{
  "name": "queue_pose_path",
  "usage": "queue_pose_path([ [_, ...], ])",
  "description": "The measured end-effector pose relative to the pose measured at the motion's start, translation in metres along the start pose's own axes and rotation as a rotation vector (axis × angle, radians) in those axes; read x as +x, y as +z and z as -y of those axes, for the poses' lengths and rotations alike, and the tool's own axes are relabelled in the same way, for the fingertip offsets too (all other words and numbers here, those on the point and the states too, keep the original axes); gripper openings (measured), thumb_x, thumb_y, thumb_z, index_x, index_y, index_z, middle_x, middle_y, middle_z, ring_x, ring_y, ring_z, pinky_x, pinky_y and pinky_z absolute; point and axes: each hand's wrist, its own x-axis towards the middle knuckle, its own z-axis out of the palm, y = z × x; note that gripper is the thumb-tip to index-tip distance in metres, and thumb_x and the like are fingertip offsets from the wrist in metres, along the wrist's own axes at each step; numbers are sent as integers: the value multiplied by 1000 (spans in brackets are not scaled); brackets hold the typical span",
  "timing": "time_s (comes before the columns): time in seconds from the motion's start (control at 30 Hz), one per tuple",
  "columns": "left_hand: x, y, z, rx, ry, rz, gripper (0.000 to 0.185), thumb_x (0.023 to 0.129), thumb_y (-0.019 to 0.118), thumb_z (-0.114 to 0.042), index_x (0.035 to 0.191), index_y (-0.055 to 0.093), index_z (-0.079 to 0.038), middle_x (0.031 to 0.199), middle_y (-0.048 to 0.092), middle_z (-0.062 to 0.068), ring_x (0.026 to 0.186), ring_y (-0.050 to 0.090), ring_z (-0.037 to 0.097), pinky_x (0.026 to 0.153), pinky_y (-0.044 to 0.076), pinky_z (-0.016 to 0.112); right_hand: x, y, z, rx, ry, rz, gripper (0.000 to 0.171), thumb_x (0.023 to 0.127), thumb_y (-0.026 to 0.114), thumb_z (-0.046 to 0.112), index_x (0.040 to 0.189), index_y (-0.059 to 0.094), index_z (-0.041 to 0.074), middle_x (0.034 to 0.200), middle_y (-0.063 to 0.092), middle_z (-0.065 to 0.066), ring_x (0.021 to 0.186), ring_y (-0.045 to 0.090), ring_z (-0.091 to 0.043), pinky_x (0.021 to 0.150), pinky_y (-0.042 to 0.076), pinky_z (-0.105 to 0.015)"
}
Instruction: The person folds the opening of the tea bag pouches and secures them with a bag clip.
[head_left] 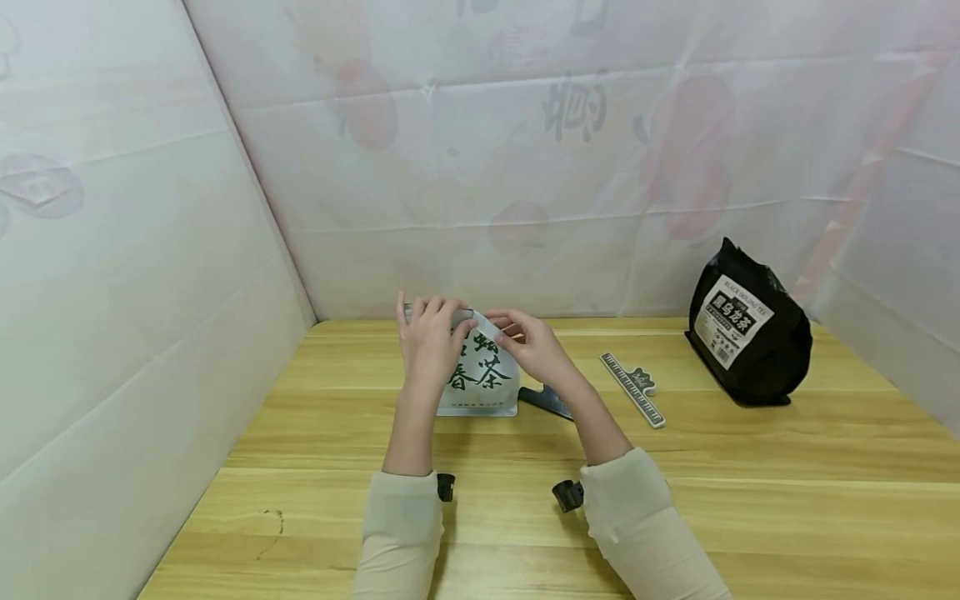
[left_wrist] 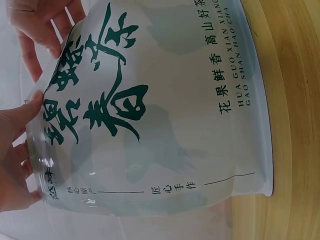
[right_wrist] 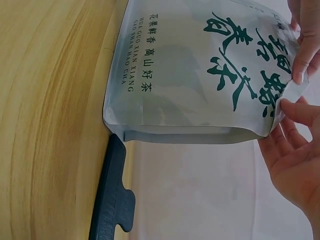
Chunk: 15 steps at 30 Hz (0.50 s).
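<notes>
A pale tea bag [head_left: 483, 375] with green characters stands upright on the table, its top edge folded over. My left hand [head_left: 432, 342] pinches the left part of that fold; in the left wrist view, the thumb of the left hand [left_wrist: 17, 160] lies on the bag's front. At the top right corner, my right hand [head_left: 531, 343] pinches the fold, the thumb of the right hand [right_wrist: 295, 145] in front and fingers behind in the right wrist view. Beside the bag's lower right corner lies a dark clip [right_wrist: 111, 192], partly hidden by the right forearm in the head view.
A white, ruler-like clip [head_left: 633, 390] with a grey shaped tab lies to the right on the wooden table [head_left: 337, 467]. Farther right stands a black tea bag [head_left: 772, 333] with a white label. Pale printed cloth [head_left: 465, 167] forms the walls behind and at both sides.
</notes>
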Motion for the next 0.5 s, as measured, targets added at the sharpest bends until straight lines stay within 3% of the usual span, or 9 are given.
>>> queue_pose_path([
  [0.2,-1,0,-1,-7,-14,-16,20,83,68,-30,96,67,-16,98,63,1,102,49,23,107,-4,40,0,0,1,-17,-2,-6,32,90,56,0,122,57,7,103,62,-14,89,60,-28,74,50,-40],
  [0.5,-1,1,-1,-28,-19,-39,20,81,70,-30,94,67,-15,98,63,1,101,50,23,108,1,43,1,0,-1,-34,-9,-19,29,89,57,-2,115,61,9,101,63,-9,88,60,-25,72,50,-38],
])
